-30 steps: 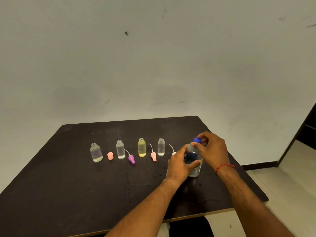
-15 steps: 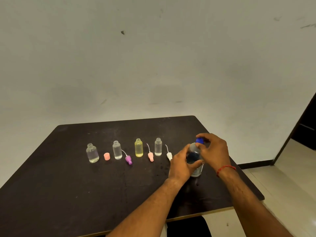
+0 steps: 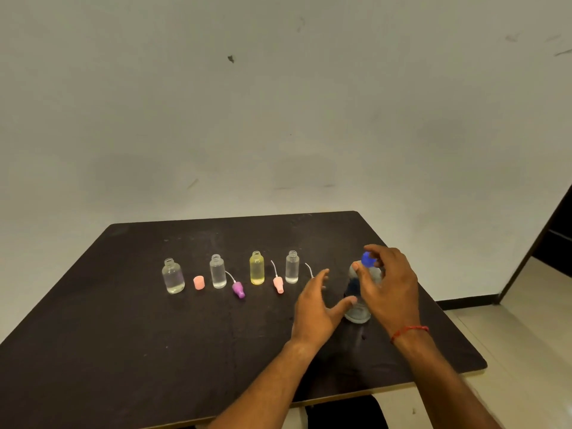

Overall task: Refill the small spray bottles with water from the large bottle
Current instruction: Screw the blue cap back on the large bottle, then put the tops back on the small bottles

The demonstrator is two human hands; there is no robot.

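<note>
Four small open bottles stand in a row on the dark table: a round clear bottle, a clear one, a yellow one and another clear one. To their right stands the large clear bottle with a blue cap. My right hand pinches that cap from above with thumb and fingers. Just left of the large bottle, my left hand is spread open and holds nothing.
A pink cap, a purple spray head and a pink spray head lie between the small bottles. A white tube shows behind my left hand. The table's right edge is near the large bottle, and a doorway lies beyond.
My left hand has let go of the large bottle's body and opened, drawing back to the left. My right hand stays at the blue cap.
</note>
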